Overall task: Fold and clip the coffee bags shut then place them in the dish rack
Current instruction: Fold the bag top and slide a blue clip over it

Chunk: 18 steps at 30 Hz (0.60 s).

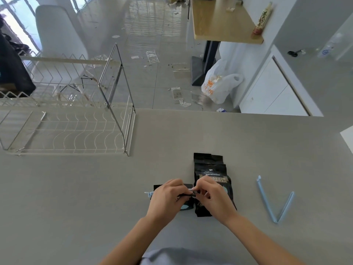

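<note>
Two black coffee bags lie on the grey counter. The right bag lies flat with its top pointing away from me. The left bag is mostly hidden under my hands. My left hand grips its folded top together with a light blue clip that sticks out to the left. My right hand pinches the clip's other end over the fold. A second light blue clip lies open in a V at the right. The wire dish rack stands at the back left.
The counter's far edge runs behind the rack and the bags, with a littered floor beyond it. A white chair, a wooden table and a white plastic bag stand on that floor. White cabinets are at the right.
</note>
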Each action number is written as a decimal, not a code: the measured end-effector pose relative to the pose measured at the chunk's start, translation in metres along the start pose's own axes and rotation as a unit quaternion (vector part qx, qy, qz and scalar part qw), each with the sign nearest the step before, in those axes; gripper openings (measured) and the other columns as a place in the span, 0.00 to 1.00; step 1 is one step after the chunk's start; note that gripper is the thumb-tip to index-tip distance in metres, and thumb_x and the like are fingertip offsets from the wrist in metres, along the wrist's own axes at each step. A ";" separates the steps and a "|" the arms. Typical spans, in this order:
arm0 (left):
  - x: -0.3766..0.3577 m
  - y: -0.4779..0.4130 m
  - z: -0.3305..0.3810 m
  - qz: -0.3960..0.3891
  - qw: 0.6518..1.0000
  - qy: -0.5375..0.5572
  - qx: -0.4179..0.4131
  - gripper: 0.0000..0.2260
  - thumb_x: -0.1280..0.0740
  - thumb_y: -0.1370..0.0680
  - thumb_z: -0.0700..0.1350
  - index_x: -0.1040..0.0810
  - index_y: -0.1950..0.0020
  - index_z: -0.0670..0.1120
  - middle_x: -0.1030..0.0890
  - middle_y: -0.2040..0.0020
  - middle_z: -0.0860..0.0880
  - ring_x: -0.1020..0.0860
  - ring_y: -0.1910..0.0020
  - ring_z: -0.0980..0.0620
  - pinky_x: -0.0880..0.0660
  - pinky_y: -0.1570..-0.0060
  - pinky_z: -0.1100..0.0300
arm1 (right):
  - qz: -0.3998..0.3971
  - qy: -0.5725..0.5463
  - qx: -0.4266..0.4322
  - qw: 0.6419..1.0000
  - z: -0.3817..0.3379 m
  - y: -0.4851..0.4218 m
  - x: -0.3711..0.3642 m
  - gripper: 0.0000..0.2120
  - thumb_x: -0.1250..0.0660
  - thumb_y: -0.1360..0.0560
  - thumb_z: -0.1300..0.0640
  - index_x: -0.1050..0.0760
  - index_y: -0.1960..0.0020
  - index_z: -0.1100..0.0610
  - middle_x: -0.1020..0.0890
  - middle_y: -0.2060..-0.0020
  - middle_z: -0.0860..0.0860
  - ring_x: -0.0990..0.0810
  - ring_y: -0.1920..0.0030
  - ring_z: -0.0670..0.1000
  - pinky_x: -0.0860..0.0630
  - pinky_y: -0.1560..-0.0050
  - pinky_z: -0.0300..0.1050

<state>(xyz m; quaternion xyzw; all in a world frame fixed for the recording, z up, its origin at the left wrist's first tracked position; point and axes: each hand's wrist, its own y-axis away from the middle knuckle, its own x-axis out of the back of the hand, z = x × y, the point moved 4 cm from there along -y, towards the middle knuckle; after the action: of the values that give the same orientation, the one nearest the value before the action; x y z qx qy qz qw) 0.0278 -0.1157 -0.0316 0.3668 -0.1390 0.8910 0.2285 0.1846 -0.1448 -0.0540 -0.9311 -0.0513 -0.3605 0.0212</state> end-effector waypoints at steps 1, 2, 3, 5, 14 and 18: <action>0.000 -0.001 -0.002 -0.010 1.000 0.001 0.009 0.04 0.28 0.29 0.45 0.18 0.56 0.53 0.22 0.62 0.54 0.25 0.64 0.56 0.28 0.69 0.60 | -0.001 0.025 0.006 1.000 -0.001 -0.001 0.001 0.08 0.28 0.29 0.59 0.26 0.57 0.50 0.25 0.56 0.41 0.25 0.61 0.45 0.23 0.62 0.44; 0.000 -0.001 -0.003 -0.020 1.000 -0.004 0.016 0.04 0.29 0.29 0.47 0.19 0.55 0.54 0.22 0.60 0.55 0.25 0.62 0.57 0.27 0.68 0.59 | -0.002 0.047 0.018 0.999 -0.004 -0.002 0.002 0.09 0.27 0.30 0.58 0.26 0.55 0.48 0.25 0.55 0.40 0.25 0.60 0.43 0.23 0.61 0.42; 0.000 0.000 -0.005 -0.031 0.999 -0.014 0.023 0.05 0.29 0.28 0.48 0.20 0.53 0.55 0.22 0.58 0.55 0.25 0.60 0.58 0.26 0.67 0.59 | -0.005 0.061 0.033 0.998 -0.007 -0.002 0.001 0.10 0.27 0.30 0.56 0.25 0.54 0.47 0.25 0.54 0.40 0.24 0.58 0.43 0.23 0.61 0.40; 0.000 0.001 -0.008 -0.041 0.998 -0.037 0.036 0.06 0.31 0.27 0.48 0.21 0.51 0.54 0.23 0.55 0.55 0.25 0.57 0.57 0.26 0.65 0.57 | -0.010 0.073 0.052 0.996 -0.012 -0.002 -0.003 0.10 0.27 0.30 0.55 0.24 0.52 0.47 0.24 0.54 0.41 0.24 0.56 0.41 0.24 0.59 0.37; -0.005 0.014 -0.001 -0.010 0.998 -0.064 -0.008 0.03 0.30 0.28 0.46 0.18 0.57 0.54 0.19 0.64 0.54 0.22 0.64 0.53 0.28 0.72 0.58 | 0.011 0.083 0.084 0.993 -0.005 0.007 -0.008 0.04 0.29 0.28 0.54 0.24 0.57 0.50 0.23 0.58 0.43 0.24 0.64 0.43 0.25 0.69 0.41; 0.000 0.016 -0.004 -0.016 0.996 -0.072 -0.048 0.03 0.30 0.29 0.46 0.17 0.58 0.53 0.17 0.64 0.53 0.20 0.65 0.52 0.25 0.74 0.59 | -0.012 0.085 0.094 0.992 -0.002 0.005 -0.012 0.07 0.28 0.28 0.57 0.25 0.55 0.47 0.24 0.57 0.42 0.23 0.64 0.44 0.25 0.70 0.41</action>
<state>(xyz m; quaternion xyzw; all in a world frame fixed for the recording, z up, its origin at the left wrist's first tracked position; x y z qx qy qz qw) 0.0172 -0.1280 -0.0363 0.4206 -0.1924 0.8508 0.2493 0.1745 -0.1513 -0.0604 -0.8903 -0.0940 -0.4321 0.1085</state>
